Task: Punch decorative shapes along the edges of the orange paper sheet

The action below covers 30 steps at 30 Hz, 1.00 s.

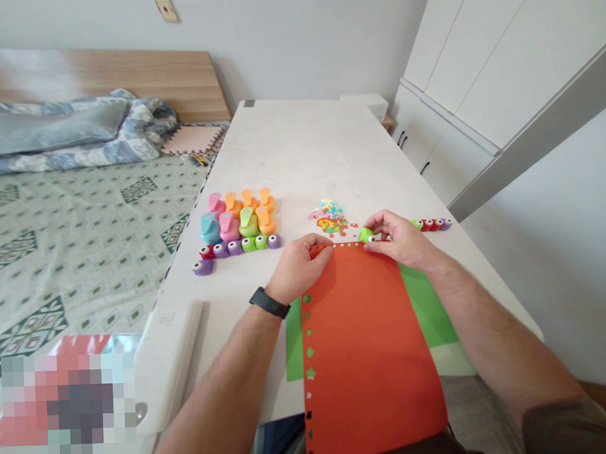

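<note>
An orange-red sheet of paper (366, 337) hangs over the table's near edge, with small shapes punched along its left and far edges. My left hand (304, 263) pinches its far left corner. In my right hand (395, 240) a small green craft punch (365, 235) is gripped at the sheet's far edge; whether the paper sits in its slot I cannot tell. Under the orange sheet lies green paper (428, 305). Just beyond the far edge is a pile of colourful punched paper cutouts (330, 219).
Larger craft punches (228, 224) stand in rows on the left of the white table (310, 140), with small punches (234, 248) before them. More small punches (432, 224) line up at right. A long white device (171, 364) lies at front left, near a bed (99, 247).
</note>
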{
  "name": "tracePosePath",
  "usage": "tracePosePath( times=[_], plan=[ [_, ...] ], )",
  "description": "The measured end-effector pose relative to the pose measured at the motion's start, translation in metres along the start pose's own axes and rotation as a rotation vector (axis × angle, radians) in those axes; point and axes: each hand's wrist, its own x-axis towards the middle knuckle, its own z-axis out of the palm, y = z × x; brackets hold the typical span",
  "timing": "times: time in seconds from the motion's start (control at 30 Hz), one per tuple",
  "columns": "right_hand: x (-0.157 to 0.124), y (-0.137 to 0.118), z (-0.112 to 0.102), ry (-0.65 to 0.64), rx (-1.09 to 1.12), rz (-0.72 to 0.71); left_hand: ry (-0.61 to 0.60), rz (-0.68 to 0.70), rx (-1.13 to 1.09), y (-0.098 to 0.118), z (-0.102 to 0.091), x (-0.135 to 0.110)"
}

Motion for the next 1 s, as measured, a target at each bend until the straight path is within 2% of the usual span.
tracePosePath(
  times=[1.0],
  plan=[
    [-0.0003, -0.0013, 0.0039, 0.052, 0.013, 0.031, -0.009, 0.018, -0.019, 0.0016, -0.0006, -0.0013]
  ],
)
